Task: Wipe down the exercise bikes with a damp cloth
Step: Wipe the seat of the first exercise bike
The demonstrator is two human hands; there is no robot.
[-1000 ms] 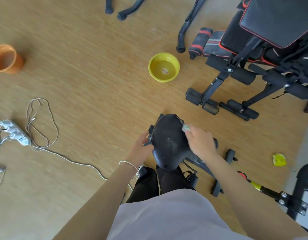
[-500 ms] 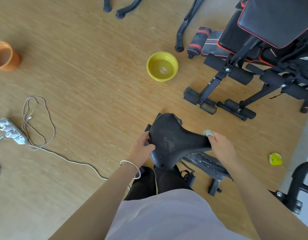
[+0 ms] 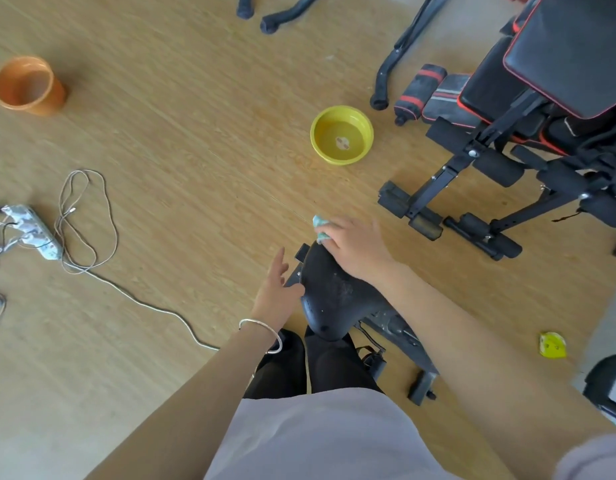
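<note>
My right hand (image 3: 355, 249) grips a pale cloth (image 3: 320, 226) at the black bike saddle's (image 3: 329, 294) far end; my left hand (image 3: 277, 292), fingers relaxed, touches its side.

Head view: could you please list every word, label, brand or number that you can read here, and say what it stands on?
No text can be read in this view.
yellow bowl: a pale mark at its bottom, too blurred to read.
small yellow object on the floor: dark marks, too small to read.
power strip: a printed pattern only, no legible letters.
</note>
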